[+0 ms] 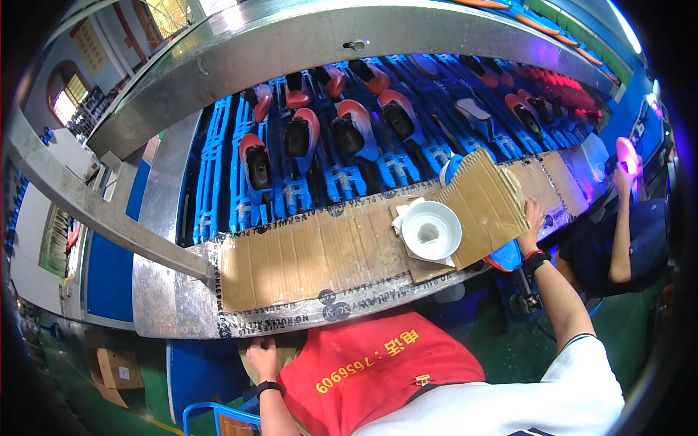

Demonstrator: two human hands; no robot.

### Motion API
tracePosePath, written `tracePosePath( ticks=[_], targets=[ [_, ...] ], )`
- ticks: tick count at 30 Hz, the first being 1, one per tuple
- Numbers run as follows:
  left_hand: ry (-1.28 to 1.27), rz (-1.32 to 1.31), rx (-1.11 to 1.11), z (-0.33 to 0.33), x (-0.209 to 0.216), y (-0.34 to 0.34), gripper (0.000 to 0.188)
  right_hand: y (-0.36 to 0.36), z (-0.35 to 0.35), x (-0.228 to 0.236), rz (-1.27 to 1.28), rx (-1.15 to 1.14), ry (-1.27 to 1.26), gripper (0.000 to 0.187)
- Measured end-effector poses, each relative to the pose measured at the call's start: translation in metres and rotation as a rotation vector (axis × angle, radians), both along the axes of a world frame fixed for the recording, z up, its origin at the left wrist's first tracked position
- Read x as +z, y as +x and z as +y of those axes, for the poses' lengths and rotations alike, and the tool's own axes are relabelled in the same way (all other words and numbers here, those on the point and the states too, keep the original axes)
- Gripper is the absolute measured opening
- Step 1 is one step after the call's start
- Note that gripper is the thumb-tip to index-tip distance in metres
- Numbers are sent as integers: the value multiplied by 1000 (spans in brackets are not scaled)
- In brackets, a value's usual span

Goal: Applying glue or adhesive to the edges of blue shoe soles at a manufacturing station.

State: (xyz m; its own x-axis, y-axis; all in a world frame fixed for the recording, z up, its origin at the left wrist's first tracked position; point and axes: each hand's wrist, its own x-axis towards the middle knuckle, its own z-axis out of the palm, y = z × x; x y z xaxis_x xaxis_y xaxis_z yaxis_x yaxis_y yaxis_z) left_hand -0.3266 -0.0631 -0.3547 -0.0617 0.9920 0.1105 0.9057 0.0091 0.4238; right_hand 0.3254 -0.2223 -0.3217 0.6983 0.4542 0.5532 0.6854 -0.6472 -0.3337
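My left hand (263,357), wearing a dark wristband, is below the bench's front edge beside the red apron (385,370). Its fingers look bent, their tips hidden, against a tan surface. My right hand (533,220) reaches to the right edge of an upright corrugated cardboard piece (480,211). Its fingers are bent, and the cardboard partly hides what they hold. Under that wrist shows a blue shoe part (507,256) with an orange rim, close to a black support. Left of the cardboard stands a white bowl (431,231) with whitish residue inside.
Behind the bench (174,309), a blue rack (342,178) carries several red-and-blue shoes on dark lasts. Overhead runs a metal beam (349,29), with a slanting bar (109,218) at left. A co-worker's hand (622,178) raises a pink-lit sole (627,155) at right.
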Motion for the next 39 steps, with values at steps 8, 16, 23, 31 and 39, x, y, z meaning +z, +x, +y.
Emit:
tracePosePath(
  ticks=[8, 16, 23, 31, 39],
  targets=[
    [-5, -1, 0, 1, -8, -7, 18, -1, 2, 0, 7, -9, -1, 26],
    [-3, -5, -1, 0, -6, -5, 18, -1, 1, -2, -9, -2, 1, 26],
    [9, -17, -9, 0, -6, -5, 18, 1, 0, -3, -10, -1, 0, 27],
    [7, -26, -3, 1, -2, -4, 18, 3, 2, -5, 10, 7, -3, 27],
    [-31, -35, 10, -1, 0, -2, 18, 3, 0, -6, 14, 22, -1, 27]
  ],
)
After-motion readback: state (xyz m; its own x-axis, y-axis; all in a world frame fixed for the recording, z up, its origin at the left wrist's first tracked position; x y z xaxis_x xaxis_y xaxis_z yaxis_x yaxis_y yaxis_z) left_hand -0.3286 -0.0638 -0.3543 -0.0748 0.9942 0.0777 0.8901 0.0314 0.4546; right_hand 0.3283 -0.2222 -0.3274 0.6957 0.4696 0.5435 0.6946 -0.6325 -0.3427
